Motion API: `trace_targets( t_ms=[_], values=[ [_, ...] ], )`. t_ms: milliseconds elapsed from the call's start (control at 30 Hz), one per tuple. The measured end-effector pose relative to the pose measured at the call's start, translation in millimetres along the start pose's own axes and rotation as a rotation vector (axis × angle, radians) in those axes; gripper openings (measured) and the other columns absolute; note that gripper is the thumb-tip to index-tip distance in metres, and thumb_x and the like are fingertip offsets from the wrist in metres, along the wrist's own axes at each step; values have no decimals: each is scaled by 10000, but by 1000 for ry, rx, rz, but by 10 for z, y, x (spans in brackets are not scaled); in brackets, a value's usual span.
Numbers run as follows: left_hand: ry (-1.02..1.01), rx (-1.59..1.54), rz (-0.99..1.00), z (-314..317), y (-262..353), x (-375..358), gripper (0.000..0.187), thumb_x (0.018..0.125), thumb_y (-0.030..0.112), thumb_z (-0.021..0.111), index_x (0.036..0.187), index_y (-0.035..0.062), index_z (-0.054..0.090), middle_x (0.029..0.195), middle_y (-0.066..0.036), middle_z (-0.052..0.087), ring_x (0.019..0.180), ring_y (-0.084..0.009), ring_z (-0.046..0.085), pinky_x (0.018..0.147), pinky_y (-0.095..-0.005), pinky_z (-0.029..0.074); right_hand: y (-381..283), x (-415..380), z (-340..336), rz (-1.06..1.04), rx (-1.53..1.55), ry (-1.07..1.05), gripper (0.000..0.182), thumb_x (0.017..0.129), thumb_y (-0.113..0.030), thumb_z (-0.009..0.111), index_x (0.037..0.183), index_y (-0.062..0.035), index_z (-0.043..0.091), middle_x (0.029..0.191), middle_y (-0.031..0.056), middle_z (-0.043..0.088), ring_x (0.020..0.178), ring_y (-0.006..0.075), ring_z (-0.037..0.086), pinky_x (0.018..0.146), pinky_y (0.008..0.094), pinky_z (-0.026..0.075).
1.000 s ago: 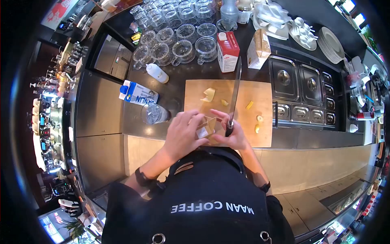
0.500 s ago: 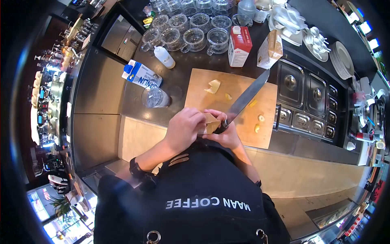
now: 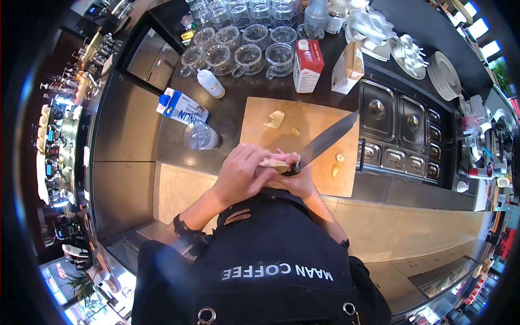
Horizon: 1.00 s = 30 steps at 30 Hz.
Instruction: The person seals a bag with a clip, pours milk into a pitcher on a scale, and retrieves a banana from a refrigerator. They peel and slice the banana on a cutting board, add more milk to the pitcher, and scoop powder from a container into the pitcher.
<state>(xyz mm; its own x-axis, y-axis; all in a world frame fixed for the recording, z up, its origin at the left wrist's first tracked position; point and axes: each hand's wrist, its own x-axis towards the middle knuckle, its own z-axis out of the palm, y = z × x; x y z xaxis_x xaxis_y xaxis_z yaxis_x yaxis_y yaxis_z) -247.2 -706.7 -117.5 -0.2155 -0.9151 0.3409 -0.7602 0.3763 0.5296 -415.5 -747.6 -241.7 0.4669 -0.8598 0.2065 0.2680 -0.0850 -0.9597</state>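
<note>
My left hand (image 3: 241,174) is closed around a pale tan, wedge-like piece of food (image 3: 279,166), whose exact kind I cannot make out. My right hand (image 3: 300,184) grips a large kitchen knife (image 3: 329,138) by its dark handle, the blade pointing up and to the right over the wooden cutting board (image 3: 314,116). The fingers of both hands meet at the tan piece and hide part of it. On the board lie a curved pale peel (image 3: 275,119), a small yellow scrap (image 3: 295,131) and two yellowish bits (image 3: 339,157) near the right edge.
Left of the board, a blue-and-white carton (image 3: 187,108) lies near a clear cup (image 3: 201,136) and a squeeze bottle (image 3: 211,84). Glass mugs (image 3: 249,59), a red carton (image 3: 309,66) and a brown-white carton (image 3: 348,67) stand behind. Lidded steel pans (image 3: 376,111) are at right.
The tan piece has been turned in my hands and now shows a narrower side. The knife blade has tilted lower, and the whole scene has shifted slightly left with the camera.
</note>
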Motion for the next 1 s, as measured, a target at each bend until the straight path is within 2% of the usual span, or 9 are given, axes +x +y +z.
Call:
trace_targets(
  t_ms=[267,333,400,667,733,800,833,867,1000],
  values=[
    [-13,-185,26,313,-39,89,207,766,202,752,949,116,709,829,-52,686,760,-261,668,672,-371,525,118,-241,-145,235,-328,109,210,754,-48,748,928,-49,630,811,24,616,760,130,541,694,281,470],
    [-78,-200,-14,308,-20,91,171,777,178,735,935,118,712,834,-62,691,773,-246,681,676,-372,532,-259,-107,-75,115,-214,61,225,740,-84,811,912,-34,674,816,36,653,753,120,559,685,280,469],
    [-170,-348,-41,412,-132,48,229,792,141,725,1021,132,719,896,-51,719,814,-250,693,713,-377,539,-294,-84,-120,253,-263,58,253,701,-81,851,885,-21,687,820,47,681,762,113,608,689,290,494],
    [16,-275,-38,521,-85,136,148,815,144,706,958,143,744,825,-42,725,730,-218,709,646,-326,556,-49,-80,-223,246,-83,164,395,653,53,801,764,-75,445,843,58,620,825,147,590,745,296,479],
    [54,-378,-80,596,-116,171,133,821,131,696,941,149,749,820,-40,724,718,-212,709,628,-323,553,-43,-55,-260,206,-234,218,339,706,47,732,747,-97,428,699,-6,436,658,115,403,602,278,392],
    [140,-247,-30,654,-129,170,117,835,113,680,929,138,746,810,-43,722,712,-205,709,620,-316,549,-377,23,-202,70,-399,236,347,747,-22,778,730,-65,434,731,37,550,711,124,506,619,297,439],
    [53,-217,-69,633,-106,180,101,837,113,685,918,125,744,823,-54,722,727,-206,711,640,-317,553,-524,-27,-255,218,-484,246,358,768,-52,791,714,-44,436,759,68,584,734,149,549,646,299,457],
    [-36,-183,-98,591,-66,189,87,838,112,689,907,113,742,836,-64,723,741,-207,713,660,-318,557,-546,-91,-301,6,-573,350,352,785,-66,786,707,-36,444,739,84,560,687,171,527,612,303,436],
    [157,-264,13,558,-48,230,143,763,56,768,900,44,730,921,-115,721,876,-257,706,715,-335,559,-1186,-563,-345,463,-660,480,185,873,-126,695,929,-18,555,724,127,564,631,246,532,568,329,407]
  ],
)
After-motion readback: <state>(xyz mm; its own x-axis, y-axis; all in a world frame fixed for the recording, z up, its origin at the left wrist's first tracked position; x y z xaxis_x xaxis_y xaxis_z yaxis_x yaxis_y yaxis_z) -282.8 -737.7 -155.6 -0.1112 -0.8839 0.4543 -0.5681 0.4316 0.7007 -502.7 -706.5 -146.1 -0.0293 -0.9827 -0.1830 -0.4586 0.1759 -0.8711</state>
